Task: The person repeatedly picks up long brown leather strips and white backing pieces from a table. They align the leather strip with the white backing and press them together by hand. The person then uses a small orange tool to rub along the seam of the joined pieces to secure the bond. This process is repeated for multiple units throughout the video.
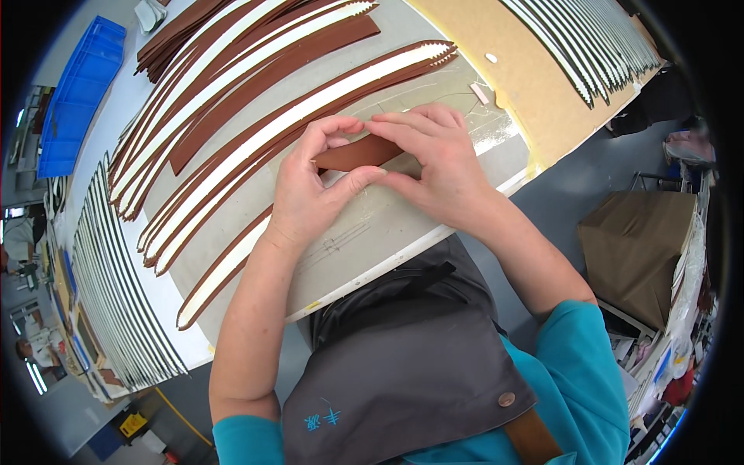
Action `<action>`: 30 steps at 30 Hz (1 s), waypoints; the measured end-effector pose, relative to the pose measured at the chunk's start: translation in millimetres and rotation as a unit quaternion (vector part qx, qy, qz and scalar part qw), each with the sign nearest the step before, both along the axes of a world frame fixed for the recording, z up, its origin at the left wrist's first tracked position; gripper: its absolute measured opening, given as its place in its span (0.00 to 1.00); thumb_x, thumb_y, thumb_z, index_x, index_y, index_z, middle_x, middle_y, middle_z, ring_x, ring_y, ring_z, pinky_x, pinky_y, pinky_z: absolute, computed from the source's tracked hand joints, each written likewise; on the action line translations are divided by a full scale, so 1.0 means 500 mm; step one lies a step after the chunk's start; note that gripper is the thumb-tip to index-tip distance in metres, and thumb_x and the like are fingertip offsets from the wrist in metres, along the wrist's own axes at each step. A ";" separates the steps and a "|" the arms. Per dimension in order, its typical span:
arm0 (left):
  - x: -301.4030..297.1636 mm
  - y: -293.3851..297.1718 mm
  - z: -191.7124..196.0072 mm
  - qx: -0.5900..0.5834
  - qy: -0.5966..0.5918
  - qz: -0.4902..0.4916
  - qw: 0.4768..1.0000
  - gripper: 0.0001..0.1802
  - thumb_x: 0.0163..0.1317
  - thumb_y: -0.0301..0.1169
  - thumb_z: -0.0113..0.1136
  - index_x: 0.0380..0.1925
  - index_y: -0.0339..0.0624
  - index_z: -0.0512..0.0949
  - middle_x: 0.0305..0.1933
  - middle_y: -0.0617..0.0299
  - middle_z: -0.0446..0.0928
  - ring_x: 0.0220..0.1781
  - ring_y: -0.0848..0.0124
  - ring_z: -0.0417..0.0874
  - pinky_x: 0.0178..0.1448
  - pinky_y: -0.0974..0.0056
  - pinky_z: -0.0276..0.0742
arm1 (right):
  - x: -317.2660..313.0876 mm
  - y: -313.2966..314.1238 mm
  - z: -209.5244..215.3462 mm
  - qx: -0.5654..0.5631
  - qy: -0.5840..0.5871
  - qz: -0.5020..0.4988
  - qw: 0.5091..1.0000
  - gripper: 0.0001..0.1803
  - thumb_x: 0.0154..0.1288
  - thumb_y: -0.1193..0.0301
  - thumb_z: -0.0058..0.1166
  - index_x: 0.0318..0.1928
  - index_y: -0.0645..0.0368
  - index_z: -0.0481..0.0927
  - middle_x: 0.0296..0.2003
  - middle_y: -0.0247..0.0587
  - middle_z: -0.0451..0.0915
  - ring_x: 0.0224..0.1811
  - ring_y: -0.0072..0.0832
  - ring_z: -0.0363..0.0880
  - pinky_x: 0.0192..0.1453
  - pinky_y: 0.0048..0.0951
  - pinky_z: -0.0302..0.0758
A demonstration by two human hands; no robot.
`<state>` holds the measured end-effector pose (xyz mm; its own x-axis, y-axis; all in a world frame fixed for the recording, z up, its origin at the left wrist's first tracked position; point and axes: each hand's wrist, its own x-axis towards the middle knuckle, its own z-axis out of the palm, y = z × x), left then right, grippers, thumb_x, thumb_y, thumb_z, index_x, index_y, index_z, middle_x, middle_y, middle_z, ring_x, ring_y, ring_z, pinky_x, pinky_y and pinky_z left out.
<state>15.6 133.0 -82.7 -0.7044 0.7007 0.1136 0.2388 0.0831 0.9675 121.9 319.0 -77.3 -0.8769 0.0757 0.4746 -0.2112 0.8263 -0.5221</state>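
Note:
My left hand (306, 182) and my right hand (438, 159) meet over the near part of the work board, thumbs and fingertips almost touching. Between them they grip a brown leather-like strip (358, 153), its smooth brown face upward, with fingers curled over the far edge and thumbs at the near edge. From under my left wrist a brown-edged strip with a white middle (225, 275) runs out to the lower left; whether it is the same piece is hidden. Just beyond my hands lie several stacked strips with white middles (310, 105) and toothed ends.
More brown strips (271, 81) are piled farther back on the grey board (329, 248). Dark-and-white strips line the left (120, 287) and the far right (581, 46). A blue crate (81, 97) stands far left; a brown-covered stack (639, 248) is at right.

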 end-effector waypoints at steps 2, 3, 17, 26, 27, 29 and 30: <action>0.000 -0.001 -0.002 0.005 0.010 -0.001 1.000 0.34 0.56 0.32 0.83 0.61 0.39 0.76 0.59 0.58 0.83 0.53 0.70 0.83 0.61 0.61 0.83 | -0.008 -0.005 -0.005 -0.003 0.014 -0.006 1.000 0.25 0.54 0.72 0.74 0.55 0.54 0.87 0.54 0.35 0.87 0.56 0.38 0.81 0.66 0.44 0.71; 0.001 0.001 -0.004 0.009 0.020 -0.002 1.000 0.35 0.56 0.33 0.84 0.61 0.40 0.76 0.59 0.58 0.83 0.53 0.70 0.84 0.60 0.62 0.83 | -0.011 -0.007 -0.009 -0.003 0.020 -0.008 1.000 0.23 0.54 0.73 0.74 0.53 0.54 0.87 0.53 0.34 0.88 0.54 0.38 0.82 0.65 0.43 0.72; 0.009 0.015 -0.003 -0.099 0.306 -0.043 0.946 0.17 0.67 0.18 0.62 0.54 0.38 0.86 0.54 0.57 0.82 0.53 0.62 0.82 0.59 0.59 0.80 | 0.007 0.025 -0.005 -0.100 0.000 -0.123 0.987 0.05 0.64 0.74 0.67 0.37 0.59 0.84 0.34 0.43 0.86 0.40 0.43 0.86 0.48 0.39 0.80; 0.004 0.013 -0.004 -0.074 0.235 -0.027 0.969 0.14 0.64 0.22 0.68 0.51 0.36 0.84 0.58 0.59 0.82 0.57 0.58 0.82 0.62 0.57 0.82 | -0.003 0.006 -0.005 0.074 0.056 -0.045 0.995 0.06 0.58 0.76 0.69 0.37 0.55 0.86 0.38 0.31 0.91 0.51 0.30 0.86 0.70 0.47 0.72; 0.011 0.014 0.012 -0.076 0.170 -0.016 0.982 0.15 0.64 0.23 0.70 0.51 0.36 0.84 0.57 0.59 0.83 0.57 0.60 0.83 0.61 0.57 0.82 | -0.003 0.006 -0.004 0.089 0.052 -0.047 0.994 0.06 0.58 0.75 0.69 0.37 0.56 0.87 0.38 0.31 0.91 0.52 0.29 0.86 0.71 0.47 0.72; 0.017 0.014 0.021 -0.063 0.088 0.010 0.994 0.18 0.63 0.25 0.74 0.52 0.37 0.83 0.56 0.59 0.83 0.57 0.62 0.84 0.59 0.59 0.83 | -0.003 0.004 -0.002 0.117 0.045 -0.051 0.991 0.08 0.57 0.73 0.70 0.39 0.56 0.89 0.38 0.31 0.91 0.53 0.28 0.85 0.72 0.49 0.71; 0.017 0.014 0.019 -0.049 0.072 0.024 0.996 0.19 0.62 0.26 0.76 0.53 0.37 0.83 0.55 0.58 0.84 0.57 0.63 0.85 0.58 0.60 0.84 | -0.002 0.002 -0.001 0.121 0.041 -0.048 0.991 0.09 0.57 0.72 0.71 0.39 0.56 0.90 0.38 0.30 0.91 0.54 0.29 0.85 0.72 0.49 0.71</action>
<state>23.9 139.8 -73.3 -0.7190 0.6788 0.1491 0.3676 0.1894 0.9105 120.8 320.1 -78.0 -0.8284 0.0320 0.5591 -0.1591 0.9438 -0.2898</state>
